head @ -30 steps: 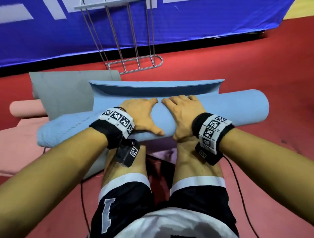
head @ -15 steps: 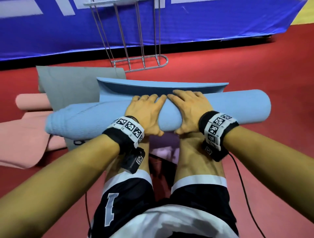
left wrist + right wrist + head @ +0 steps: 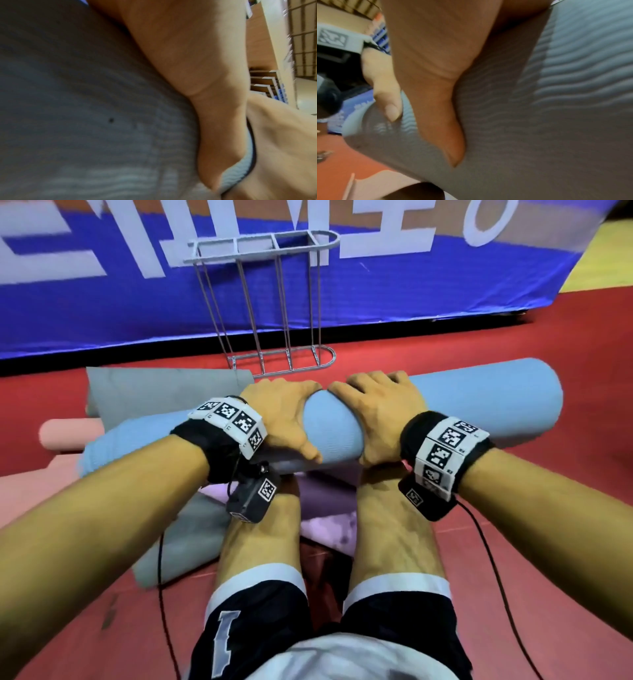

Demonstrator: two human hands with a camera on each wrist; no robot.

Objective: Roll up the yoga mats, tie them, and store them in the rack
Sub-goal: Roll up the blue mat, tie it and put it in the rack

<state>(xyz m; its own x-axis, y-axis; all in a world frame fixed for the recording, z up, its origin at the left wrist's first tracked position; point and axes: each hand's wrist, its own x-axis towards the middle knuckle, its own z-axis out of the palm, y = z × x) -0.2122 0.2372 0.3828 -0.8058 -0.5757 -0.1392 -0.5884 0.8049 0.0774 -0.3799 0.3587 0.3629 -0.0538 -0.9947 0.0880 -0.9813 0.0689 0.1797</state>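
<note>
A rolled light-blue yoga mat (image 3: pixel 479 405) lies crosswise on the red floor in front of my knees. Both hands grip its middle side by side. My left hand (image 3: pixel 287 416) has its fingers curled over the far side and its thumb on the near side. My right hand (image 3: pixel 371 417) wraps the roll the same way. The wrist views show the ribbed mat surface (image 3: pixel 85 108) (image 3: pixel 556 108) pressed under each palm. No flat tail of the mat shows beyond the roll. The grey wire rack (image 3: pixel 270 302) stands just behind the roll, with nothing in it.
A grey mat (image 3: pixel 144 392) lies partly unrolled at the left. A pink rolled mat (image 3: pixel 65 436) rests beside it. A purple mat (image 3: pixel 329 501) sits under my knees. A blue banner wall (image 3: pixel 102 313) closes off the back. Cables trail from both wrists.
The roll has moved forward toward the rack and taken up the flat tail that lay ahead of it. My fingers have gone from flat on top to curled over the far side.
</note>
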